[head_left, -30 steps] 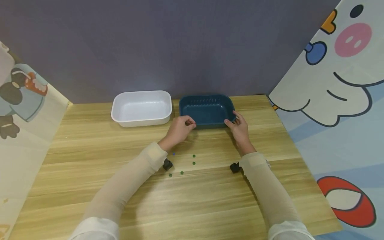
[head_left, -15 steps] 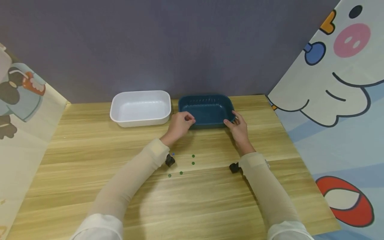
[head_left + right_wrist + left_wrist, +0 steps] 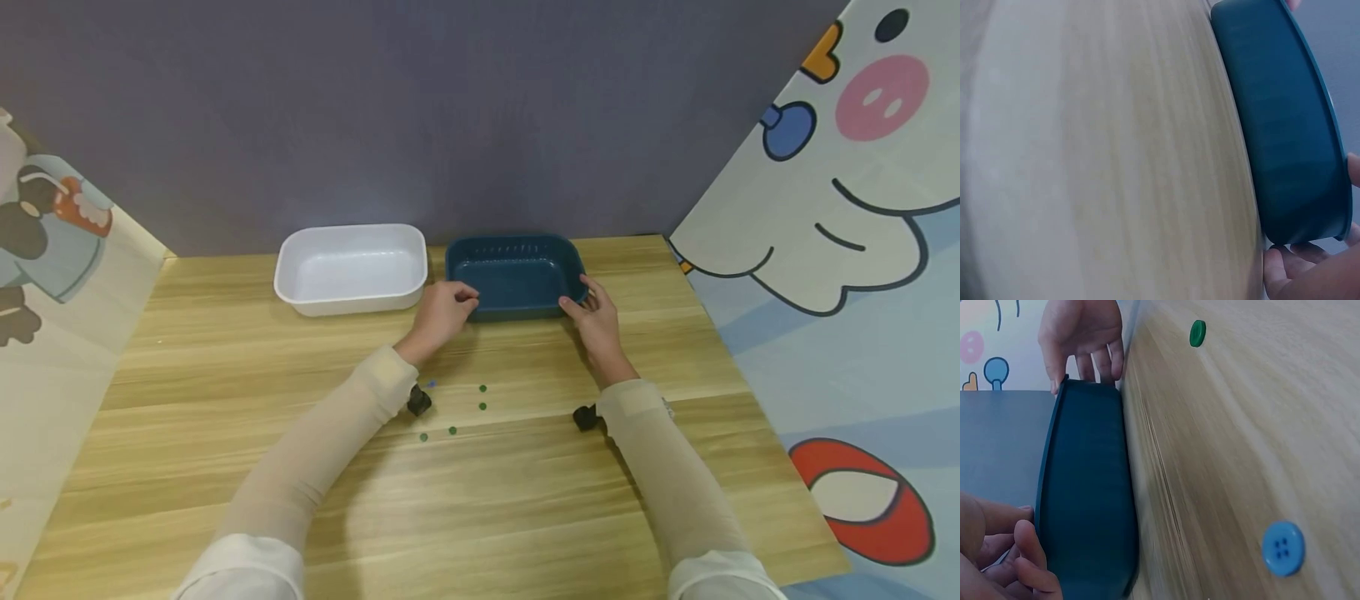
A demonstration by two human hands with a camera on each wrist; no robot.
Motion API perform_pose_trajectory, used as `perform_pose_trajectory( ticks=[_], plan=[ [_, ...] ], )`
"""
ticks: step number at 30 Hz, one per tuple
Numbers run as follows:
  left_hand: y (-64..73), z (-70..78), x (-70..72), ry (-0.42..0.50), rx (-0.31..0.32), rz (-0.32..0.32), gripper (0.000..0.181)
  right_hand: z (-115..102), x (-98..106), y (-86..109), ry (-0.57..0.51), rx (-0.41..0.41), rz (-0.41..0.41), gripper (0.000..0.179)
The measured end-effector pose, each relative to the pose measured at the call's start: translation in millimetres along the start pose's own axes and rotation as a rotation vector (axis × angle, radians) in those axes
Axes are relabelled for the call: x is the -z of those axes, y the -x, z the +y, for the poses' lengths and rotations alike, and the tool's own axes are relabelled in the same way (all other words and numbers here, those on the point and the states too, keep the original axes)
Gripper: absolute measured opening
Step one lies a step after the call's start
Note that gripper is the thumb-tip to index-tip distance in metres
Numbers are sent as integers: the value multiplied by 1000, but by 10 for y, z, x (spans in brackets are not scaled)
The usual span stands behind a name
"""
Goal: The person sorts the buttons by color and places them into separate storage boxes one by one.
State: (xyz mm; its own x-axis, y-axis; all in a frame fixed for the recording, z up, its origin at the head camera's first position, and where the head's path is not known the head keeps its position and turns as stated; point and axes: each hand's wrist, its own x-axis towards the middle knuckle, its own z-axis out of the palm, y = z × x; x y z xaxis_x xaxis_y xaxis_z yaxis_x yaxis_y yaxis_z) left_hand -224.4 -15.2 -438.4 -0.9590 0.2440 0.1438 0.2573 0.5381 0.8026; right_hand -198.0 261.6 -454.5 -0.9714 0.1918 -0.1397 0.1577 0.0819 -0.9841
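A dark blue plastic basket [image 3: 517, 283] stands at the back of the wooden table. At its right front corner my right hand [image 3: 596, 321] holds on, thumb at the rim and fingers round the end wall, as the left wrist view also shows. My left hand [image 3: 446, 312] is at the left front corner, fingers curled and thumb and index tips close together at the rim; I cannot tell whether they pinch anything. Several small green buttons [image 3: 483, 407] and a blue four-hole button [image 3: 1283, 548] lie on the table nearer me.
A white plastic basket [image 3: 351, 271] stands left of the dark blue one. Behind both rises a grey panel [image 3: 480, 108]. Cartoon-printed walls flank the table [image 3: 465, 517]. Black wrist cameras [image 3: 587, 417] hang under both sleeves.
My left hand has shifted slightly up and left along the dark blue basket's corner. The basket, my right hand and the buttons stay in place.
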Motion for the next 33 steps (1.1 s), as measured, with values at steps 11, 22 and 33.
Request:
perform_pose_trajectory(
  ticks=[11,22,33],
  plan=[
    [28,-6,46,-3,4,-25,15,-169,-38,177,26,11,-16,70],
    [140,110,56,-56,-66,-37,12,-162,-35,142,13,9,-10,69],
    [264,192,73,-78,-93,-113,13,-168,-41,137,8,9,-14,70]
  ],
)
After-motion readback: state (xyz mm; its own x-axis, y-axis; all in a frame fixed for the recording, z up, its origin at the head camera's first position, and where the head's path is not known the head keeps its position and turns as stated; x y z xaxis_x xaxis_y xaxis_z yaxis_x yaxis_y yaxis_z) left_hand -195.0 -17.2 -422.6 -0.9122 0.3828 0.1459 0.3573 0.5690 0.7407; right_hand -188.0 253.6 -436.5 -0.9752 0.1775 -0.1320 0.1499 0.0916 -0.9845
